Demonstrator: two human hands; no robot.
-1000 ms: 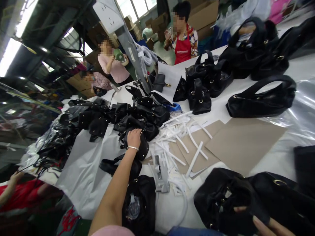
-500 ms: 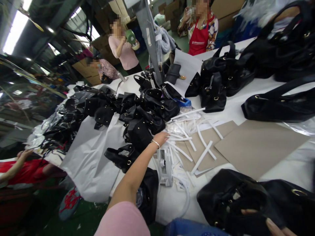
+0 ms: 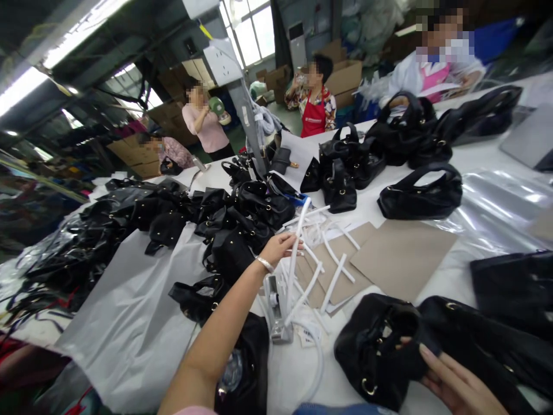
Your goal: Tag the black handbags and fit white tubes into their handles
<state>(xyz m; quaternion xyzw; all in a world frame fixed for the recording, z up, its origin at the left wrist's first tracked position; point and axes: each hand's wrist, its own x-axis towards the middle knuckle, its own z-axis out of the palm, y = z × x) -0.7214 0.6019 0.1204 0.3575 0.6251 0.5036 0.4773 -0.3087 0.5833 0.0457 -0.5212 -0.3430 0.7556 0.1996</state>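
My left hand is stretched over the table and pinches a long white strip, lifted upright out of a scatter of several white strips. My right hand is at the bottom right, fingers closed on the edge of a black handbag that lies open in front of me. A heap of small black bags lies just left of my left hand.
Grey cardboard sheets lie mid-table. More black handbags stand at the back and right, clear plastic film beyond. A grey tool sits near my left forearm. White paper hangs off the left edge. Three people stand at the far side.
My left hand left the black bag heap, moved right to the white strips and picked one up. My right hand has come further into view on the black handbag.
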